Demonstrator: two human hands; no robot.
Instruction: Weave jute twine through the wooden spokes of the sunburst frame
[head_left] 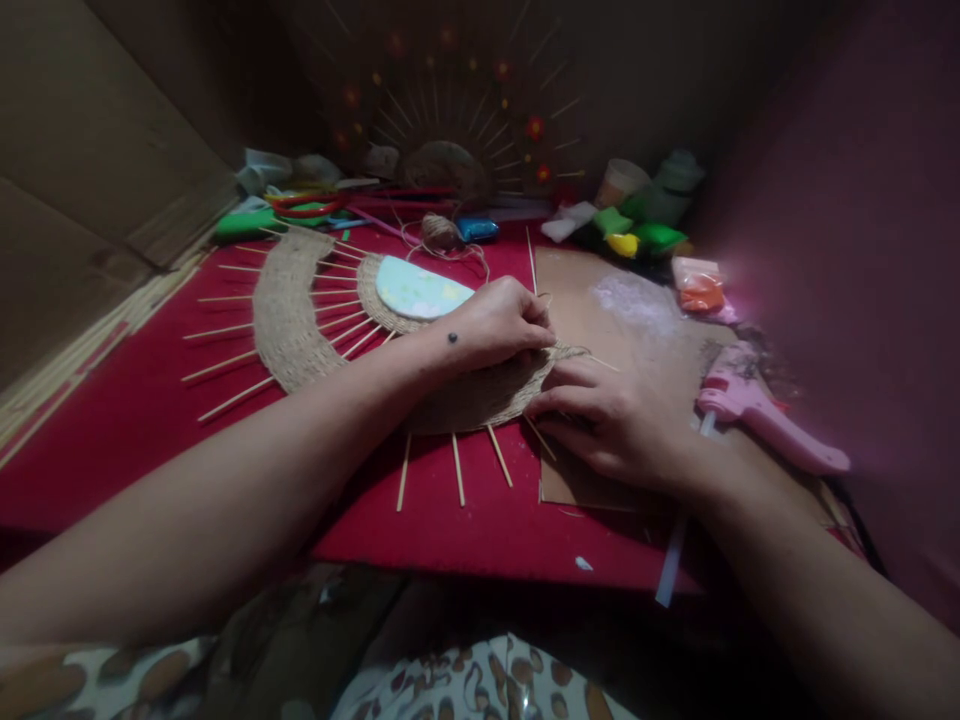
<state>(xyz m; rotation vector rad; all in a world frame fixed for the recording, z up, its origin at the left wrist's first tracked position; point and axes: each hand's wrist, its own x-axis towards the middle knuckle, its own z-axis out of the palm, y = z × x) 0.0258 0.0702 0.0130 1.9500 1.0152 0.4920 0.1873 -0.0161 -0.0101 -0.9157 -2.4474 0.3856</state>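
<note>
A half-round piece of woven twine (292,310) with thin wooden sticks radiating outward lies on the red cloth. At its inner curve sits a pale blue patterned half-disc (420,290). My left hand (502,320) is closed, its fingers pinching twine at the right end of the weave. Just below and to the right, my right hand (592,410) has its fingers curled on the edge of the same woven band, near the last sticks. My left forearm hides part of the weave. A ball of twine (441,232) rests behind the half-disc, with loose strand around it.
Cardboard (585,480) lies under my right hand. A pink glue gun (772,410) with a glue stick is at the right. Red-handled scissors (307,205), colourful packets (656,238) and a cup (622,182) line the back. A stick fan with red flowers (535,127) stands behind.
</note>
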